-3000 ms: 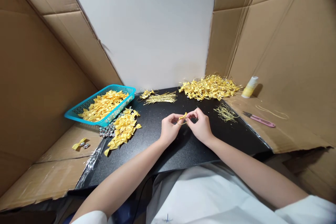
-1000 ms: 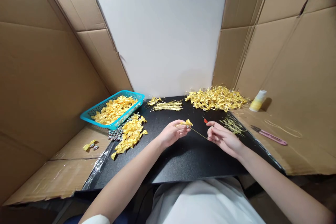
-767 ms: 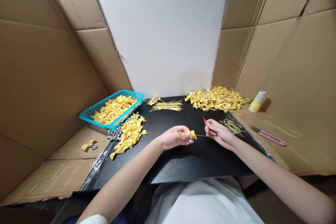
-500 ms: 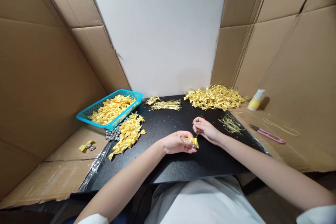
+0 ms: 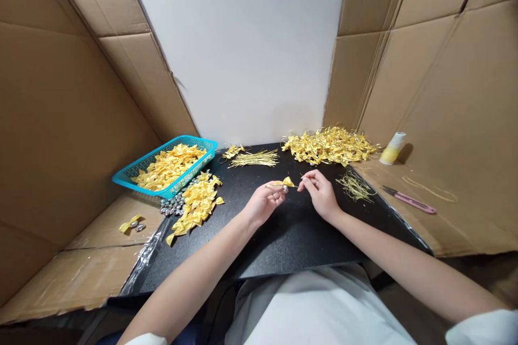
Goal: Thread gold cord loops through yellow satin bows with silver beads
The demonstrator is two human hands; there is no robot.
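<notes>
A small yellow ribbon bow (image 5: 287, 181) with a silver bell (image 5: 285, 189) under it is pinched in the fingertips of my left hand (image 5: 264, 202), over the middle of the black table. A thin gold cord runs out from both sides of the bow. Just to its right, my right hand (image 5: 322, 194) is closed in a pinch, its fingertips near the cord's end. A thin sliver sticks up from those fingers, too fine to identify. More yellow bows (image 5: 198, 199) lie loose at the left, beside a heap of silver bells (image 5: 173, 206).
A blue basket (image 5: 210, 152) holds many bows. Cut gold cords (image 5: 254, 158) lie at the back, with piled corded bows (image 5: 329, 145) to their right. Thin cord scraps (image 5: 355, 186), pink-handled thread snips (image 5: 410, 200) and a thread cone (image 5: 392, 148) are rightward. Cardboard walls (image 5: 437, 91) flank the table.
Both hands have moved up and away from my body. The left hand has turned the bow so its cord lies level, and the right hand has shifted slightly to the right.
</notes>
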